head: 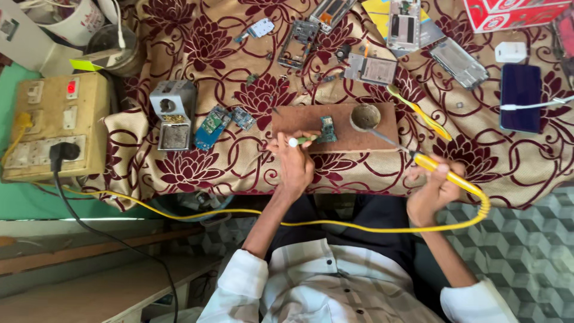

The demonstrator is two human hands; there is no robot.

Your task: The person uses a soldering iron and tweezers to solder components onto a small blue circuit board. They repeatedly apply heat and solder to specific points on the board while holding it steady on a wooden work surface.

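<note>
My right hand [435, 190] grips a yellow-handled soldering iron [442, 170]; its metal tip reaches up-left into a small round tin [365, 116] on a brown wooden board [335, 125]. My left hand [295, 162] holds a thin tool with a green shaft and white end [302, 141] against a small blue-green circuit board [327, 128] lying on that wooden board. The iron's yellow cord [335, 225] loops across my lap to the left.
A floral maroon cloth [197, 78] covers the table, strewn with phone frames [297, 43], circuit boards [211, 127], a dark phone [520, 97] and a yellow toothbrush [418, 112]. A grey metal box [173, 113] and a switch-and-socket board [54, 125] stand at left. A red box [514, 12] sits top right.
</note>
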